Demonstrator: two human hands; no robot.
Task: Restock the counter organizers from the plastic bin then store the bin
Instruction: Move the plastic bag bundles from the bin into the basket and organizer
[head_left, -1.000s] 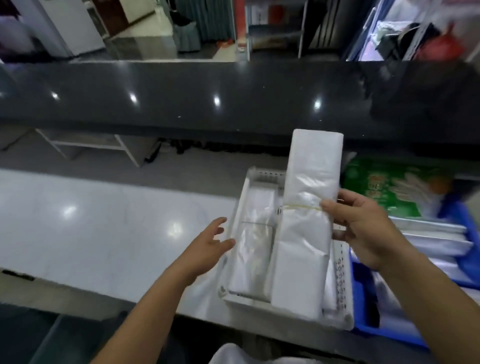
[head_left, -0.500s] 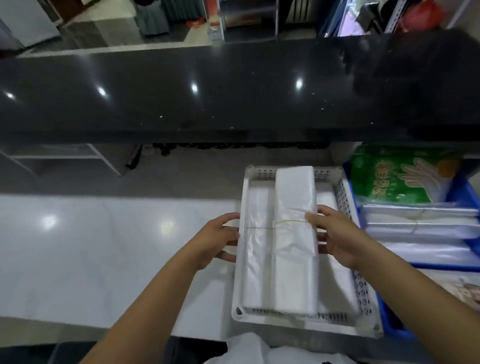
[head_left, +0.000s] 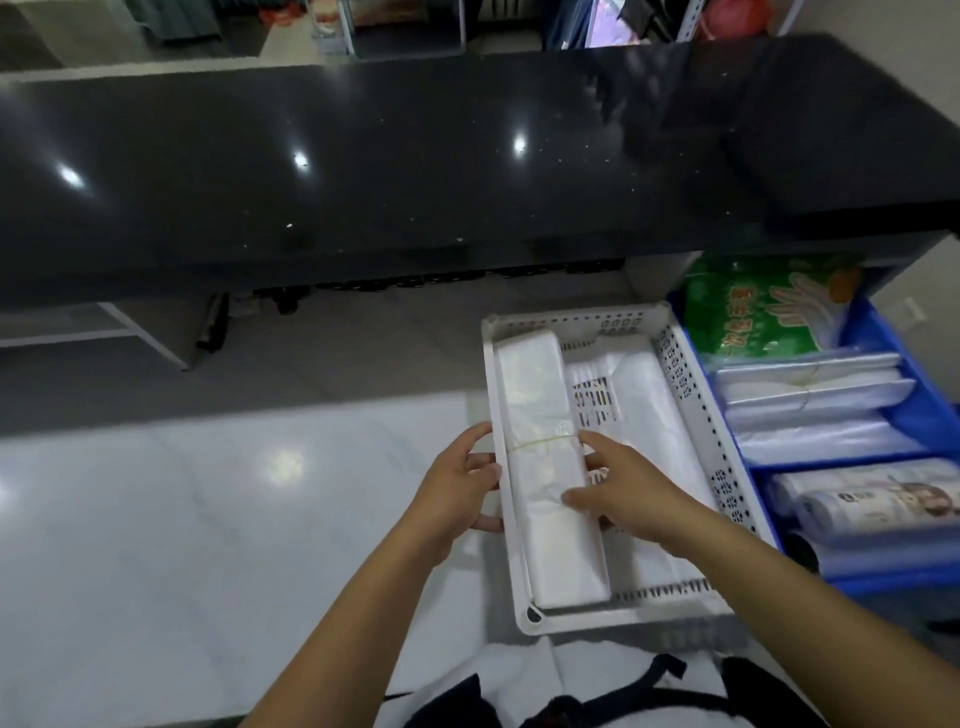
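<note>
Two hands (head_left: 457, 493) (head_left: 628, 493) at one banded bag bundle (head_left: 550, 478) in one white basket (head_left: 691, 395)

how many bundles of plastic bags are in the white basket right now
2 that I can make out. One banded bundle lies along the left wall of the white basket, under both hands. A looser bundle lies on the right side. More could be hidden underneath.

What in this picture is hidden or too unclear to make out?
Head view only:
- White basket: the bundle of bags and both arms cover much of its floor.
- Left hand: its fingertips go behind the basket's rim, so its grip is unclear.
- Blue bin: the right edge cuts it off.
- Green packet: print too blurred to read.
- Under the black counter: dark shadow.
</note>
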